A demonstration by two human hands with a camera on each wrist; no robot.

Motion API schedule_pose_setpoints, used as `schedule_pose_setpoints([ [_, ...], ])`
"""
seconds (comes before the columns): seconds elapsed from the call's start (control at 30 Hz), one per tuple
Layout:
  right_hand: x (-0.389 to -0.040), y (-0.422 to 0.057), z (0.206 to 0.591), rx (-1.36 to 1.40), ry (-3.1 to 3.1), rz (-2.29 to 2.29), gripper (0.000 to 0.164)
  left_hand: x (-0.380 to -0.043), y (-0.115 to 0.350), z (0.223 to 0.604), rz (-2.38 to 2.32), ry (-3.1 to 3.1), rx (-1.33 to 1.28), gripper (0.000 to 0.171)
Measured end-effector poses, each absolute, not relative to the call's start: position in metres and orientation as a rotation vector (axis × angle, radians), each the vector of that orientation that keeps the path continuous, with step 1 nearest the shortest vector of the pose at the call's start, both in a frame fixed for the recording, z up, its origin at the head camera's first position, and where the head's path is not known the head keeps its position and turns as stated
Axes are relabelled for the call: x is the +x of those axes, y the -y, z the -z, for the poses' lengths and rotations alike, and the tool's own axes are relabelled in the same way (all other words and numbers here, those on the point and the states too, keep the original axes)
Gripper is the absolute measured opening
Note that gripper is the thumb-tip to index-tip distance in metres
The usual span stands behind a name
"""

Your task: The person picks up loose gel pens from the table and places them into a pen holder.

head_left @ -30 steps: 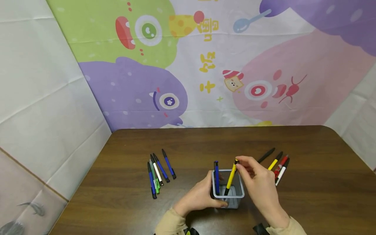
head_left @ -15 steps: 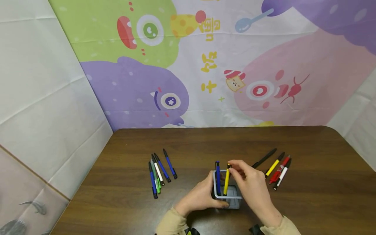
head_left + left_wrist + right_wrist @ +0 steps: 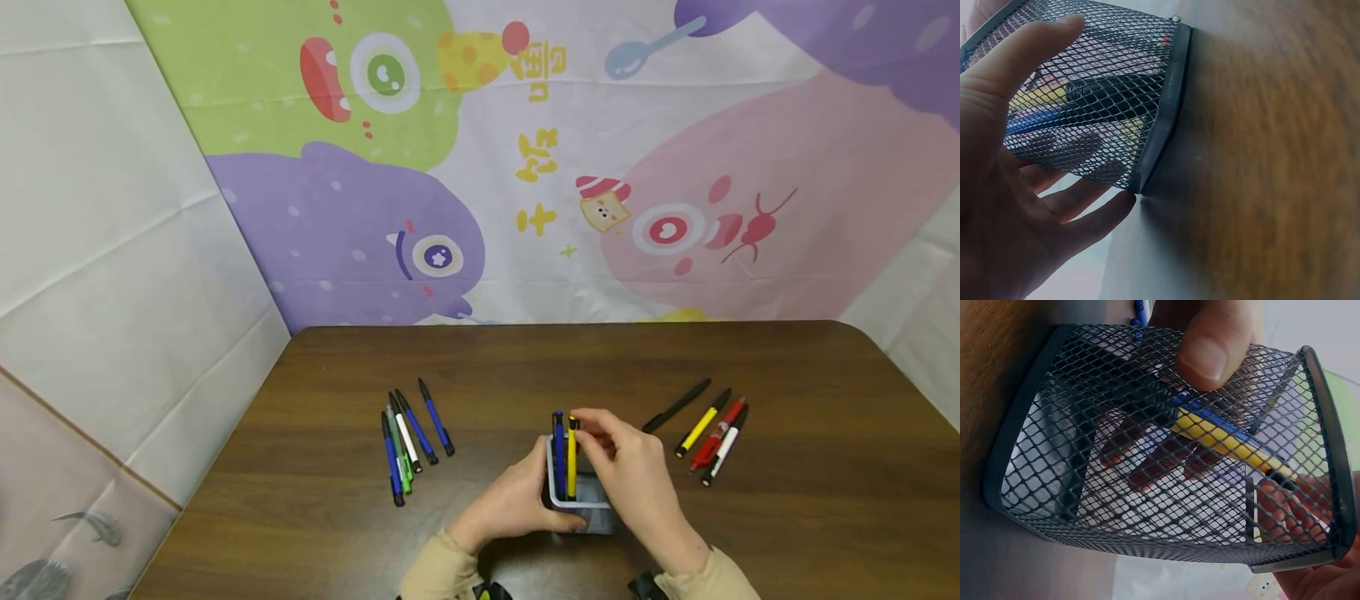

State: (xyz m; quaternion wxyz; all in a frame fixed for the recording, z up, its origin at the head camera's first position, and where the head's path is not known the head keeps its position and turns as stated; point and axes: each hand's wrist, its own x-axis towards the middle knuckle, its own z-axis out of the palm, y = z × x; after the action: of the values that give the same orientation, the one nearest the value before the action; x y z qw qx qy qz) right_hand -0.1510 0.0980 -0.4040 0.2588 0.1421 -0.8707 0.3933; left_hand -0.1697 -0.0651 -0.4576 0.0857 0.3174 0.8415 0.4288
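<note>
My left hand (image 3: 510,504) grips a square black mesh pen holder (image 3: 600,522) from the left, its thumb along the near side and its other fingers behind. The holder stands upright on the table. Inside, a blue pen (image 3: 558,458) leans in the left corner. Right beside it stands a yellow pen (image 3: 572,467), its top end pinched between thumb and index finger of my right hand (image 3: 633,471). Through the mesh in the right wrist view, the yellow pen (image 3: 1213,435) lies close along the blue one. The left wrist view shows my fingers at the holder's base (image 3: 1163,125).
On the wooden table (image 3: 495,375), several blue, white and green pens lie at the left, among them a blue pen (image 3: 392,458). To the right lie a black pen (image 3: 677,405), another yellow pen (image 3: 702,423), a red pen (image 3: 717,435) and a white pen (image 3: 725,447).
My right hand has moved left with the yellow pen, bringing it from a tilt to nearly upright beside the blue pen. The left hand keeps its hold on the pen holder.
</note>
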Motion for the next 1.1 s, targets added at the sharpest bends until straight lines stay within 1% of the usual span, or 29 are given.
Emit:
schedule_pose_setpoints([
  [0.27, -0.1513, -0.0976, 0.4064, 0.400, 2.410, -1.020, 0.027, -0.1684, 0.0665, 0.4585, -1.276, -2.508, 0.920, 0.082],
  [0.53, -0.1524, -0.0975, 0.4036, 0.386, 2.470, -0.962, 0.029, -0.1688, 0.0653, 0.4577, -1.300, -2.473, 0.898, 0.085],
  [1.1, -0.1535, -0.0956, 0.4003, 0.373, 2.529, -0.910, 0.029, -0.1697, 0.0644, 0.4575, -1.289, -2.495, 0.904, 0.085],
])
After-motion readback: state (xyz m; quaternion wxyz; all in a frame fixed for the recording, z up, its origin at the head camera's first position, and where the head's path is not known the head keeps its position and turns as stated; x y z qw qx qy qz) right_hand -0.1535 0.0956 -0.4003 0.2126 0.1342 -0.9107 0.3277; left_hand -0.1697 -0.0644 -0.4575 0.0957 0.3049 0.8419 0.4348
